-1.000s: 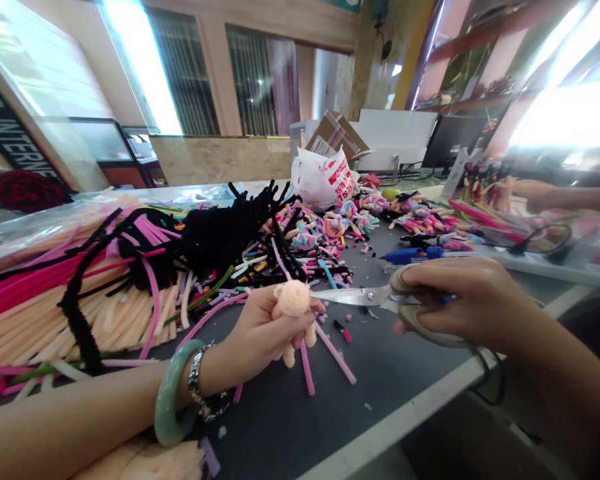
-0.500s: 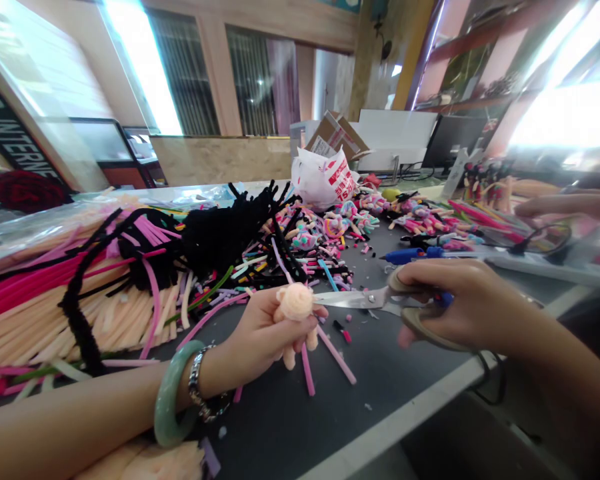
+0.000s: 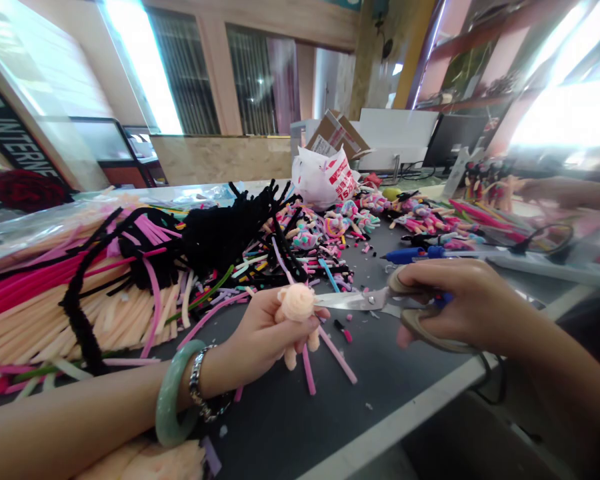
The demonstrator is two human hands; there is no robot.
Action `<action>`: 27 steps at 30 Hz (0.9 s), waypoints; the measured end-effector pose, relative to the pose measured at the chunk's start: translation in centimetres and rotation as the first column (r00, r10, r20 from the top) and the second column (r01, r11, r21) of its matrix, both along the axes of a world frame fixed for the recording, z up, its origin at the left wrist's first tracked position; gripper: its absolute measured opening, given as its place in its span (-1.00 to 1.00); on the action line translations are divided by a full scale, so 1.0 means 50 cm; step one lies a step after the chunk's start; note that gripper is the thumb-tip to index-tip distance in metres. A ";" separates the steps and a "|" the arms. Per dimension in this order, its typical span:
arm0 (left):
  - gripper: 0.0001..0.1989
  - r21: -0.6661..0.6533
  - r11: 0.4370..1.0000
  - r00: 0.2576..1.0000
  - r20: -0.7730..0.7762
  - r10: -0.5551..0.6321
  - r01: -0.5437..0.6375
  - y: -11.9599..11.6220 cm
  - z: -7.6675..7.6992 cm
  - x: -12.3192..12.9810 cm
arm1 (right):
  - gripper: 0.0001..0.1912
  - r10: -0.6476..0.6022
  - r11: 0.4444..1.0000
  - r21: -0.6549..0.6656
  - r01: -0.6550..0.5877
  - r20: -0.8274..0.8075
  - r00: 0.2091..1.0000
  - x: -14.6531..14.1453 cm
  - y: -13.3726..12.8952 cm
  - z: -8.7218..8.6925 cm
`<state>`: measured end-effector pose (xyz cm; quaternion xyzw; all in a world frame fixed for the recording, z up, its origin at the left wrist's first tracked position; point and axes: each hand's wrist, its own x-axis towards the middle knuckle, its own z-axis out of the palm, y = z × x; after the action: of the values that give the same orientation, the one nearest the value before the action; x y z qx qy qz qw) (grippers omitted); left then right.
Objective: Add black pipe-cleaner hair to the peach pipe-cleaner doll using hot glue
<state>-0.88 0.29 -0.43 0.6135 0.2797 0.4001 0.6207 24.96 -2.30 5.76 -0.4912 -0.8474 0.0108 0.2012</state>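
Note:
A small peach fuzzy figure (image 3: 298, 303) with a round coiled head is pinched in my left hand (image 3: 267, 327), just over the dark table (image 3: 280, 427). My right hand (image 3: 450, 300) has its fingers through the tan handles of a pair of scissors (image 3: 350, 300). The blades point left, and their tips meet the right side of the figure's head. Whether they touch it or pass behind is hard to tell. Pink stems (image 3: 339, 357) lie on the table below the figure.
Peach and pink stems (image 3: 35, 320) and a black bundle (image 3: 220, 233) lie left. Cut bits and small colourful figures (image 3: 420, 217) spread behind my hands, with a blue glue gun (image 3: 405, 256) and white bag (image 3: 325, 179). Another person's hand (image 3: 555, 190) is at right.
My two hands, the figure and the scissors have barely moved. The other person's hand at the right has shifted slightly up and back, toward the standing figures.

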 end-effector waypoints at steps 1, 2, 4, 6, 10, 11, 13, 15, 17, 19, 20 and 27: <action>-0.72 -0.002 1.000 1.000 0.002 0.000 0.000 0.000 0.000 0.000 | -0.88 0.006 1.000 -0.004 -0.006 -0.007 1.000 0.000 0.000 0.000; -0.73 -0.005 1.000 1.000 0.000 0.000 0.000 0.000 -0.001 0.000 | -0.87 0.012 1.000 -0.010 -0.012 -0.014 1.000 0.000 -0.001 0.000; -0.74 -0.006 1.000 1.000 0.000 -0.005 0.005 0.000 -0.001 0.001 | -0.86 0.021 1.000 -0.022 -0.021 -0.024 0.999 0.000 -0.001 0.001; -0.75 -0.001 1.000 1.000 0.003 -0.010 0.010 -0.001 -0.001 0.001 | -0.85 0.028 0.999 -0.027 -0.028 -0.030 0.999 -0.001 -0.002 0.002; -0.76 -0.003 1.000 1.000 0.010 -0.015 0.015 -0.004 0.000 -0.001 | -0.83 0.041 0.999 -0.015 -0.041 -0.043 0.998 -0.002 -0.004 0.003; -0.75 -0.009 1.000 1.000 0.010 -0.015 0.015 -0.004 0.000 -0.001 | -0.83 0.042 0.999 -0.007 -0.043 -0.042 0.998 -0.002 -0.004 0.003; -0.75 -0.017 1.000 1.000 0.009 -0.016 0.016 -0.004 0.000 -0.002 | -0.84 0.044 0.999 0.009 -0.043 -0.038 0.998 -0.001 -0.004 0.002; -0.75 -0.014 1.000 1.000 0.010 -0.022 0.022 -0.004 -0.001 -0.002 | -0.86 0.043 0.999 0.021 -0.043 -0.034 0.998 0.001 -0.003 0.001; -0.75 -0.010 1.000 1.000 0.017 -0.027 0.027 -0.003 -0.001 -0.002 | -0.88 0.042 0.999 0.025 -0.041 -0.033 0.999 0.004 -0.002 -0.001; -0.76 -0.012 0.999 0.999 0.020 -0.029 0.029 -0.003 -0.001 -0.002 | -0.90 0.040 0.999 0.026 -0.039 -0.031 0.999 0.005 -0.001 -0.002; -0.75 -0.014 0.999 0.999 0.020 -0.030 0.031 -0.003 -0.001 -0.001 | -0.89 0.041 0.999 0.024 -0.040 -0.027 0.999 0.006 0.000 -0.002; -0.75 -0.029 1.000 1.000 0.017 -0.009 0.010 -0.002 0.002 0.000 | -0.75 -0.032 0.999 -0.003 0.032 0.047 0.998 -0.006 -0.006 0.008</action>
<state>-0.87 0.19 -0.33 0.6023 0.2774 0.3982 0.6338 24.67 -2.60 6.15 -0.5052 -0.8439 -0.0023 0.1804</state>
